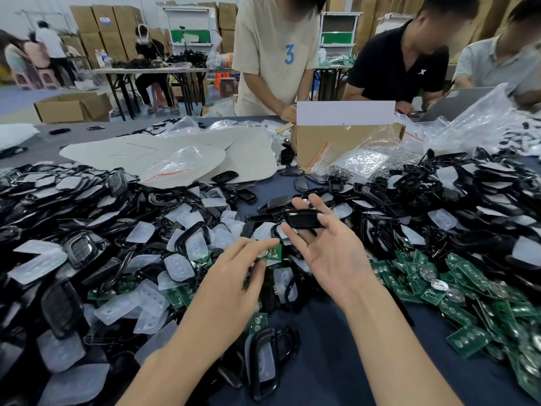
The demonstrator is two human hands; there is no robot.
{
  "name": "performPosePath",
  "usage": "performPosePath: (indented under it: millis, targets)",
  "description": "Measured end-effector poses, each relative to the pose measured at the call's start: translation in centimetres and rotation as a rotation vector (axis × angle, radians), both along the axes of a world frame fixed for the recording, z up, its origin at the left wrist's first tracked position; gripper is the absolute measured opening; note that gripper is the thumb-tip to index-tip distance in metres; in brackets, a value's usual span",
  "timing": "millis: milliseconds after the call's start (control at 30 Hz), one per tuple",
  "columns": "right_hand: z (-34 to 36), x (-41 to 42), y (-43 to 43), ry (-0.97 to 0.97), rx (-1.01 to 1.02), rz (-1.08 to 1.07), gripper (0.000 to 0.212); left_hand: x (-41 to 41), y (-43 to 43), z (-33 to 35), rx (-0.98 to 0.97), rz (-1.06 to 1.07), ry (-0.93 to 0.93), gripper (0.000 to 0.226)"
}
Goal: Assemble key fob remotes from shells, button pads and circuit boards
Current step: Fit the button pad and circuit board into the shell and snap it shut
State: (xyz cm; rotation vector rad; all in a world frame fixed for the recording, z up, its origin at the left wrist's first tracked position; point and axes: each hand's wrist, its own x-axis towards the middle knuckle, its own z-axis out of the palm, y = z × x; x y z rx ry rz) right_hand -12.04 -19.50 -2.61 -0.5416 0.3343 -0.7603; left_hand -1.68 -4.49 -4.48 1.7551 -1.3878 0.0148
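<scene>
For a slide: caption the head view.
The left hand pinches a green circuit board; the right hand holds a black shell above heaped parts.

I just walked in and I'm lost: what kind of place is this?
Most likely a small assembly workshop. The table is heaped with black shells, clear button pads and green circuit boards, several people work around it, and cardboard cartons stand stacked at the back.
</scene>
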Motion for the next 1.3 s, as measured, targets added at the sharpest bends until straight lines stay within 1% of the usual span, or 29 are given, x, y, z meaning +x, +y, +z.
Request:
performPosePath:
  millis: [67,167,300,367,433,500,600,767,1000,1300]
  targets:
    - [0.1,0.3,0.1,0.003,-0.025,0.002,0.034,0.1,0.0,0.0,-0.039,0.017,0.011,0.033]
    - [0.2,0.6,0.5,0.025,-0.062,0.002,0.030,0.1,0.0,0.3,-0.082,-0.006,0.042,0.027]
    - [0.0,0.8,1.3,0.090,-0.187,0.032,0.029,0.2,-0.2,0.5,-0.128,0.024,0.074,0.025]
    - [-0.1,1.1,1.9,0.127,-0.259,0.055,0.029,0.5,-0.2,0.7,-0.147,0.071,0.119,0.028]
    - [-0.3,1.5,2.4,0.175,-0.341,0.072,0.029,0.8,-0.3,0.8,-0.168,0.131,0.225,0.033]
    - [-0.5,1.8,2.9,0.208,-0.418,0.089,0.029,1.1,-0.4,0.7,-0.210,0.187,0.336,0.028]
    - [-0.7,2.2,3.6,0.217,-0.493,0.115,0.030,1.5,-0.3,0.6,-0.251,0.238,0.326,0.022]
    - [-0.8,2.6,4.3,0.214,-0.535,0.121,0.037,1.8,-0.3,0.3,-0.248,0.269,0.281,0.020]
    - [-1.0,2.6,4.4,0.201,-0.567,0.114,0.042,2.2,-0.4,0.0,-0.256,0.251,0.348,0.021]
    - [-1.1,2.7,4.4,0.195,-0.570,0.110,0.042,2.3,-0.5,0.0,-0.259,0.242,0.364,0.018]
